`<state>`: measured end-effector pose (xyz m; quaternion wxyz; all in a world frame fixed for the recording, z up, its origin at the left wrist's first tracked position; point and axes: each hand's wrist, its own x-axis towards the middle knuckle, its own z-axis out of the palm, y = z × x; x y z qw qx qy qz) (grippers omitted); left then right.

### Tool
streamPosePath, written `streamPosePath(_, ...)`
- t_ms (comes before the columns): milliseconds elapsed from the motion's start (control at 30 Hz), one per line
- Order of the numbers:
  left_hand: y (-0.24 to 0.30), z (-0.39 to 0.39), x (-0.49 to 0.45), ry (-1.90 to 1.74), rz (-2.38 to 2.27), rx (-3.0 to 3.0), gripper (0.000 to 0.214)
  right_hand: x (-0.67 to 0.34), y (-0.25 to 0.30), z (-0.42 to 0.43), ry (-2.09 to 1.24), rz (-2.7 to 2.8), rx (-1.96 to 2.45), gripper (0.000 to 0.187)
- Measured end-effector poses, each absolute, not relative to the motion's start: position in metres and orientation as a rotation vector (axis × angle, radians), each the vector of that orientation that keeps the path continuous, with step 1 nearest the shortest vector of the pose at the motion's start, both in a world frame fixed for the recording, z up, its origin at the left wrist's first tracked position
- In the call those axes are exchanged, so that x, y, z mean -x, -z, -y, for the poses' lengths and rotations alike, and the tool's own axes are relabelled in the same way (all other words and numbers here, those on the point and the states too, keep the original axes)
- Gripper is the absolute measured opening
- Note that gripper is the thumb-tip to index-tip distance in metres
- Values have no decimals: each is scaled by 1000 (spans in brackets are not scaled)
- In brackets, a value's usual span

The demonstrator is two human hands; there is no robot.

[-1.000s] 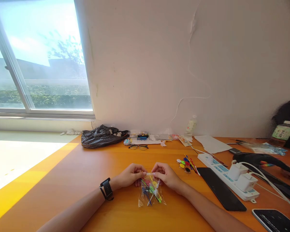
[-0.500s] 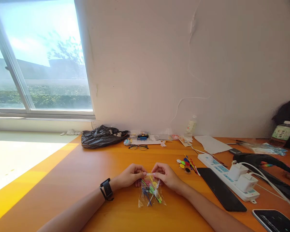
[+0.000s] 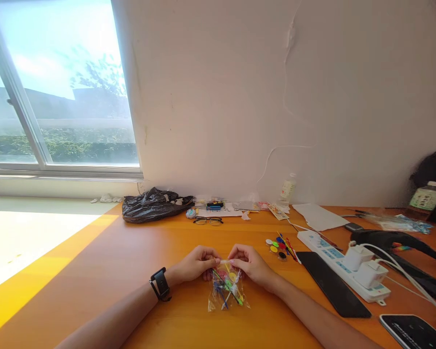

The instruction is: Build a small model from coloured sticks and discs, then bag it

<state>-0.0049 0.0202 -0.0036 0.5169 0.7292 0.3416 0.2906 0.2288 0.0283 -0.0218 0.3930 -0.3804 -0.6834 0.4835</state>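
We are looking down at one clear bag point(image 3: 226, 301), which is sitting between our two hands and running from the fingertips toward our body, its long axis pointing at us; whether its bottom is touching the table point(image 3: 189, 322) we are not telling for sure. Our left hand point(image 3: 198, 265) is pinching one end of the top edge and our right hand point(image 3: 252, 267) the other, so neither is lying nearer. Inside we are seeing several sticks point(image 3: 228, 287) and discs point(image 3: 233, 277), overlapping too much for counting. Beyond our right hand, the nearer one, one loose heap point(image 3: 282, 245) of similar pieces is lying near the single power strip point(image 3: 327, 253). We are also counting one watch point(image 3: 161, 285) on our left wrist, one pair of glasses point(image 3: 208, 221), one black bag point(image 3: 148, 206) and two bottles, one pale point(image 3: 287, 189), one darker point(image 3: 426, 198).
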Motion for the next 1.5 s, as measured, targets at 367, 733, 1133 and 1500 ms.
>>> streamPosePath(367, 4, -21, 5, -705, -825, -1738, 57, -230, 25, -31, -1222, 1744, 950, 15)
streamPosePath(733, 3, -21, 5, -708, -826, -1787, 55, -229, 23, -30, -1243, 1736, 943, 16)
streamPosePath(1133, 2, -20, 5, -709, -820, -1787, 54, -229, 24, -30, -1219, 1749, 944, 14)
streamPosePath(1500, 1, -19, 5, -686, -822, -1781, 55, -230, 27, -32, -1221, 1755, 931, 13)
